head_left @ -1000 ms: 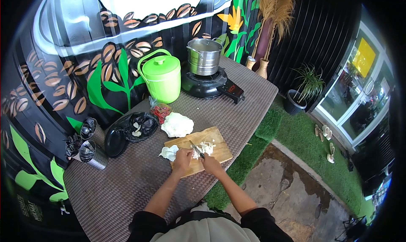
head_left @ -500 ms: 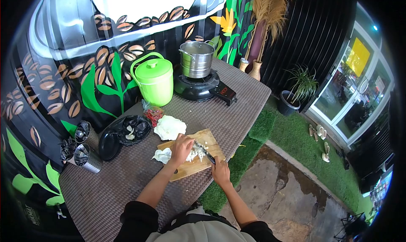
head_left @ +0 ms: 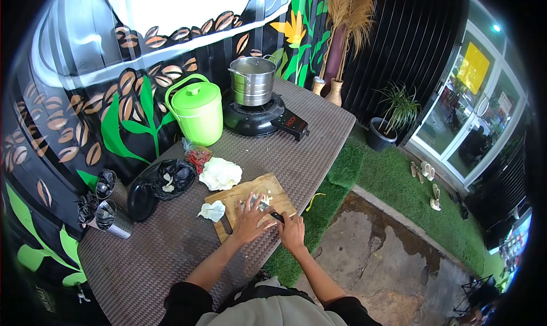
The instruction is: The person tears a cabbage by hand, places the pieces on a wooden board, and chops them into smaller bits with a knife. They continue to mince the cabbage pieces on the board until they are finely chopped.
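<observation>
My right hand [head_left: 293, 232] is closed around the black handle of a knife [head_left: 277, 216]. The knife lies low over a wooden cutting board [head_left: 239, 194], its blade partly covered by my left hand [head_left: 248, 223]. That hand rests open, fingers spread, over the blade and the chopped pale pieces [head_left: 266, 199], which look like cabbage. A loose whitish leaf [head_left: 212, 211] overlaps the board's left edge. Just behind the board sits a larger pale, crumpled leafy piece [head_left: 221, 174], also like cabbage.
A steel pot [head_left: 250, 84] stands on a black portable stove [head_left: 253, 118], beside a lime-green lidded bucket [head_left: 198, 112]. To the left are a bag of red chillies [head_left: 197, 157], a black plastic bag [head_left: 175, 178] and metal cutlery holders [head_left: 115, 219]. The table edge [head_left: 325, 178] runs along the right.
My left hand has gone from pinching at the blade's tip to lying spread over the blade and pieces. The knife has turned flatter to the board. The whole view has shifted slightly.
</observation>
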